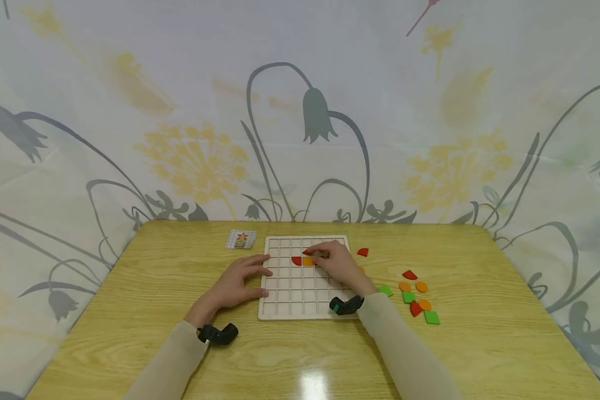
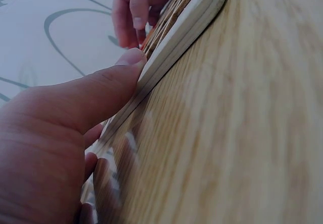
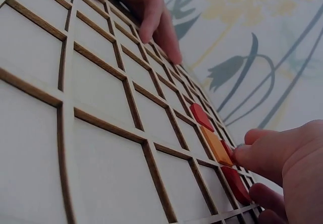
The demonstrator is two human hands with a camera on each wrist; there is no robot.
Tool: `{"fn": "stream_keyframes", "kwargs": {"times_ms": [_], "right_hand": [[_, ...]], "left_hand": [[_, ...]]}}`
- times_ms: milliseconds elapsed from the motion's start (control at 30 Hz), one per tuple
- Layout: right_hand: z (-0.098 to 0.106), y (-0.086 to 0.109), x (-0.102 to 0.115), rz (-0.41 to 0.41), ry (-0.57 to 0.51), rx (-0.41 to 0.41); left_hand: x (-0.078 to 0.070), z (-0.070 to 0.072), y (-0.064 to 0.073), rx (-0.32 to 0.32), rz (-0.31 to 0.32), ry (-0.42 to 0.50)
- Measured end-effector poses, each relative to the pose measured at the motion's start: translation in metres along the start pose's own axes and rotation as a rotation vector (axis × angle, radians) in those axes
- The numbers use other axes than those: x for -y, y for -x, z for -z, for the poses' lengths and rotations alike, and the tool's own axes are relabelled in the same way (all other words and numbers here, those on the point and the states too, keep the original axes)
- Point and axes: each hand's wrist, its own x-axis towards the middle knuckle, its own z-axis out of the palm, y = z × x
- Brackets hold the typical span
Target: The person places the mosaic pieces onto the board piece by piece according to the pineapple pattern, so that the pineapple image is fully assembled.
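A white grid board (image 1: 281,299) with wooden dividers lies on the table. My left hand (image 1: 237,282) is at its left edge, fingers spread and the thumb (image 2: 113,82) touching the rim. Over the upper part of the board, my right hand (image 1: 337,262) pinches a red piece (image 3: 226,147), its thumb against that piece and the forefinger partly covering it. Nearer to me, an orange piece (image 3: 216,145) sits in the grid between a red quarter-round piece (image 3: 201,115) and another red piece (image 3: 235,184). The right hand hides that last one in the head view.
Right of the board lie loose red pieces (image 1: 410,275), orange discs (image 1: 421,286) and green squares (image 1: 431,317). One red quarter-round (image 1: 363,252) is near the board's upper right corner. A printed card (image 1: 241,239) lies beyond the left hand. A patterned cloth (image 1: 300,166) hangs behind the table.
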Motion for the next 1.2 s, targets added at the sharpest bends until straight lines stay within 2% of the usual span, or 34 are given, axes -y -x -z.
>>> {"fn": "stream_keyframes", "kwargs": {"times_ms": [100, 333, 867, 967, 1100, 1200], "right_hand": [[-0.001, -0.001, 0.0, 0.015, 0.017, -0.017], [-0.009, -0.005, -0.003, 0.067, 0.143, -0.042], [-0.01, -0.007, -0.003, 0.095, 0.199, -0.066], [-0.004, -0.005, -0.003, 0.055, 0.142, -0.089], [0.01, 0.001, -0.004, -0.046, 0.053, -0.113], [0.024, 0.01, -0.009, -0.093, 0.04, -0.137]], "left_hand": [[0.0, 0.001, 0.001, 0.002, 0.008, -0.001], [-0.001, 0.002, 0.0, 0.035, 0.049, 0.017], [0.001, 0.002, 0.0, 0.029, 0.053, 0.021], [0.0, 0.003, 0.001, 0.027, 0.052, 0.022], [-0.002, 0.003, 0.001, 0.022, 0.049, 0.023], [-0.003, 0.003, 0.001, 0.022, 0.044, 0.024]]}}
